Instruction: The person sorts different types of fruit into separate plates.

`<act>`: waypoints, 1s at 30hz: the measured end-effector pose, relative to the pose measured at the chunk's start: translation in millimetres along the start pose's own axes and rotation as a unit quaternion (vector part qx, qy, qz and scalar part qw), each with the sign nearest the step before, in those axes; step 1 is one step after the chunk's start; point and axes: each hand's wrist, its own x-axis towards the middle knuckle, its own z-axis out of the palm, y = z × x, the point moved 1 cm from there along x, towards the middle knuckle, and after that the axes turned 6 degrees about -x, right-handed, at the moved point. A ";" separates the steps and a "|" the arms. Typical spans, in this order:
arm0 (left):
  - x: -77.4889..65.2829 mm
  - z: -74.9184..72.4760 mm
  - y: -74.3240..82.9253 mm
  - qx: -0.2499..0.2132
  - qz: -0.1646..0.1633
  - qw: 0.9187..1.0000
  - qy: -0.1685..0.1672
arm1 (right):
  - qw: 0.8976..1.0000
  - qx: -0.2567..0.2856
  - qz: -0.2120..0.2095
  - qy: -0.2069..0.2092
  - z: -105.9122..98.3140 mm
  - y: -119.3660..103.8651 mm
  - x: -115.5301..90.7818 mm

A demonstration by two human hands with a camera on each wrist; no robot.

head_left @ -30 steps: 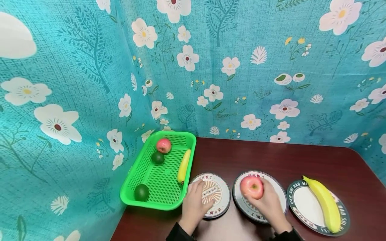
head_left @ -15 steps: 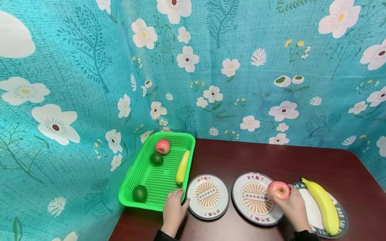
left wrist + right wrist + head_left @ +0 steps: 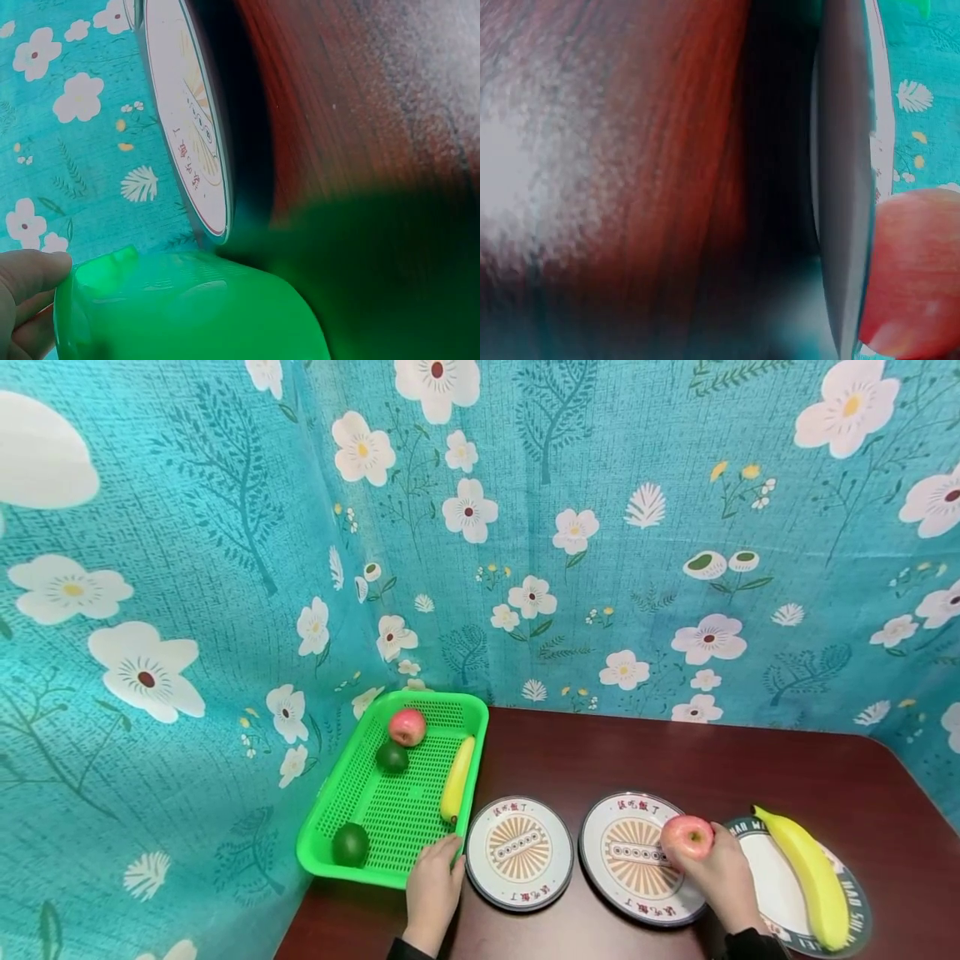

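My right hand [image 3: 726,881] grips a pinkish-red apple [image 3: 684,839] over the right side of the middle plate [image 3: 600,852]. In the right wrist view the apple [image 3: 915,277] shows beside that plate's rim; whether they touch I cannot tell. My left hand [image 3: 433,889] is at the near right corner of the green basket [image 3: 352,874]. The left wrist view shows its thumb and fingers [image 3: 30,274] pinching the edge of the basket wall [image 3: 202,315]. Inside the basket lie another apple [image 3: 407,727], a banana [image 3: 457,781] and two dark green round fruits [image 3: 350,844].
A smaller plate [image 3: 551,839] sits between the basket and the middle plate. At the right, a dark-rimmed plate [image 3: 772,885] bears a banana [image 3: 808,877]. Everything stands on a dark wooden table [image 3: 570,752]; a teal floral cloth [image 3: 525,635] hangs behind and at the left.
My left hand has moved left from over the small plate to the basket's edge. My right hand has carried the apple rightward across the middle plate. Over the last half second both stay nearly still.
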 end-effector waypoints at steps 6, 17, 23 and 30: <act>-1.6 -1.0 1.0 -0.004 0.004 1.000 0.005 | 1.000 -0.011 -0.015 0.004 7.2 -0.8 1.4; -1.2 0.7 0.1 -0.002 0.004 1.000 0.010 | 0.998 -0.021 -0.053 0.027 10.2 -1.6 3.3; -1.9 -0.1 -0.2 -0.003 0.006 1.000 0.015 | 0.997 -0.037 -0.059 0.022 8.7 -5.3 -1.3; -1.3 0.3 -0.4 -0.002 0.000 1.000 0.007 | 0.990 -0.064 -0.098 0.074 11.7 -8.1 -9.9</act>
